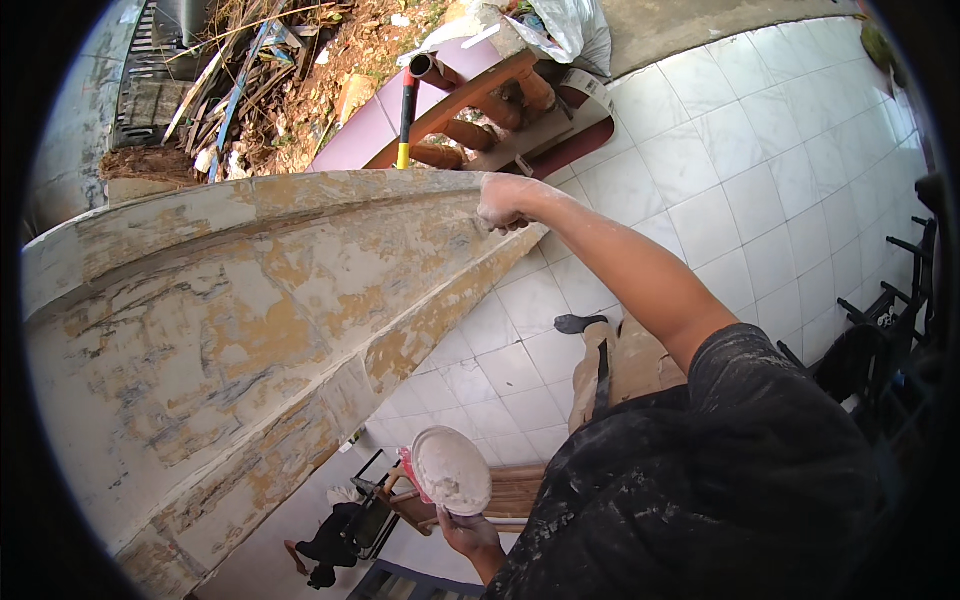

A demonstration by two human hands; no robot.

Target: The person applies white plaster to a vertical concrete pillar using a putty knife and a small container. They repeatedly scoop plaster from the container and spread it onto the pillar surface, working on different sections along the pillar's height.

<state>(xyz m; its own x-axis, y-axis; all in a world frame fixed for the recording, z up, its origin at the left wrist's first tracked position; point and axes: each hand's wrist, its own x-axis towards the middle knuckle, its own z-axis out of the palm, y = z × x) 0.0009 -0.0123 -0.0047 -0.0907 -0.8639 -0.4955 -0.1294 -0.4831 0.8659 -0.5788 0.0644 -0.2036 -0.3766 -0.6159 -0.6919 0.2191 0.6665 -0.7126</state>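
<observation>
My left hand (470, 535) grips a round tub (408, 468) from below; red shows along its side. Pale, wet-looking putty (452, 472) fills its top. With my arm stretched out, my right hand (505, 205) is closed against the far right end of a long moulded ledge (250, 330). Its fingers curl under and look dusted white; whatever they hold, if anything, is hidden. The ledge's surface is patchy, with grey-white filler over tan areas, and a raised lip runs along each side.
White tiles (700, 205) cover the floor. Beyond the ledge lie turned brown balusters (500, 110), a pole (405, 120), a white plastic bag (575, 35) and scrap wood (230, 80). Black chairs (880, 320) stand at right. Another person (335, 540) in black is at lower left.
</observation>
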